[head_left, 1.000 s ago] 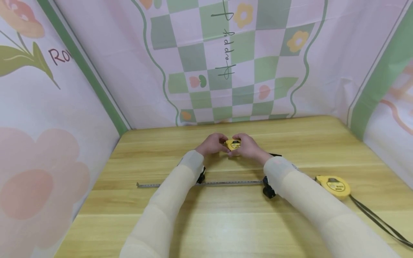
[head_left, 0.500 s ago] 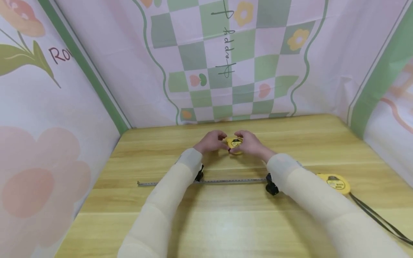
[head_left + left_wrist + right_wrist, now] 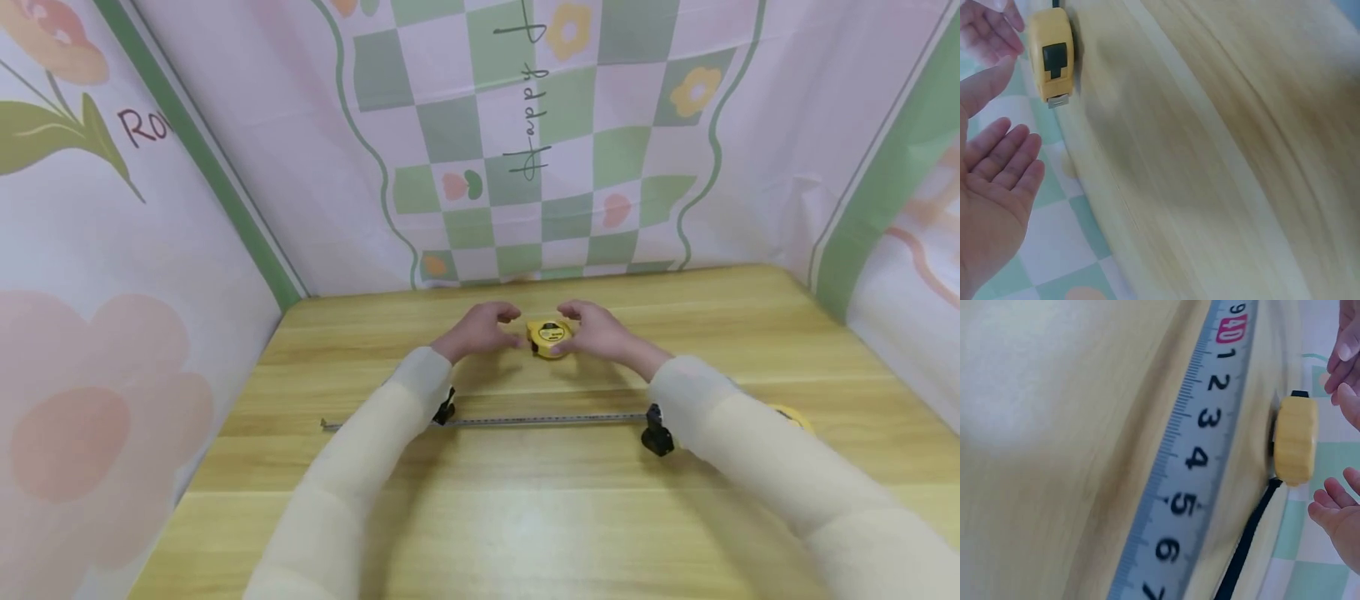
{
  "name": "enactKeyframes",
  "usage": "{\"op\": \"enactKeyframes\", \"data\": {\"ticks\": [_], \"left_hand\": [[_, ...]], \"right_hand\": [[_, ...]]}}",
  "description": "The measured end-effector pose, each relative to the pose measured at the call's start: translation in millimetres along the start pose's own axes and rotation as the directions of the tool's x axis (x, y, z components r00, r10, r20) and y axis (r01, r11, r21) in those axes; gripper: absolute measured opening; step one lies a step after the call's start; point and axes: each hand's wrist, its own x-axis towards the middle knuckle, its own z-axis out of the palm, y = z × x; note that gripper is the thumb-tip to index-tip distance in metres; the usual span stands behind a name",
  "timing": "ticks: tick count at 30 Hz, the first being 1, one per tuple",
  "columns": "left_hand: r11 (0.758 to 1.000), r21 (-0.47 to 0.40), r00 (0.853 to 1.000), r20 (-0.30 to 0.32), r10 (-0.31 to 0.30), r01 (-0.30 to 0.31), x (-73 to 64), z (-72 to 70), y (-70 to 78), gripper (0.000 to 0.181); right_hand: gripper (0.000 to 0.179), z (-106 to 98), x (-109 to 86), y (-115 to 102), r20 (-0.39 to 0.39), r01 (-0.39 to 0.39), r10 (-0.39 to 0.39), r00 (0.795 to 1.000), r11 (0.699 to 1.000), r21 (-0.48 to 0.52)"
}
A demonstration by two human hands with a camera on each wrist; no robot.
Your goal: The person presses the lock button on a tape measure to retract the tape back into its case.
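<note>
A small yellow tape measure (image 3: 550, 337) with black parts rests on the wooden table near the back edge, its metal hook end showing in the left wrist view. Left of it is my left hand (image 3: 486, 328), fingers spread and apart from the case. On its other side my right hand (image 3: 597, 331) stands with relaxed fingers, thumb overlapping the case's near right edge in the head view. In the right wrist view a gap shows between the case (image 3: 1296, 440) and the right fingers (image 3: 1330, 495). Neither hand grips anything.
A pulled-out tape blade (image 3: 540, 420) lies across the table in front of the hands, marked around 40 in the right wrist view. A larger yellow tape measure (image 3: 793, 415) is mostly hidden behind the right sleeve. Patterned cloth (image 3: 517, 192) hangs behind the table.
The two hands have moved apart, left hand leftward and right hand rightward, letting go of the small tape measure. The right sleeve now covers most of the larger tape measure.
</note>
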Motion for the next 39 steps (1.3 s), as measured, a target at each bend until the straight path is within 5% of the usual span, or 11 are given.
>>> {"op": "enactKeyframes", "data": {"ticks": [19,31,39], "left_hand": [[0.992,-0.119,0.997,-0.072,0.025,-0.034,-57.4,-41.4,-9.6,0.063],[0.992,-0.129,0.991,-0.136,-0.01,-0.007,-109.9,-62.1,-40.3,0.061],[0.99,-0.138,0.988,-0.144,-0.055,0.035,-146.7,-71.6,-56.8,0.065]], "right_hand": [[0.083,-39.7,-44.9,4.1,-0.02,0.13,-0.129,0.991,0.991,0.026],[0.082,-64.5,-86.0,10.9,-0.039,0.142,-0.14,0.989,0.989,0.037],[0.082,-75.9,-112.6,26.2,-0.055,0.148,-0.15,0.987,0.988,-0.05]]}}
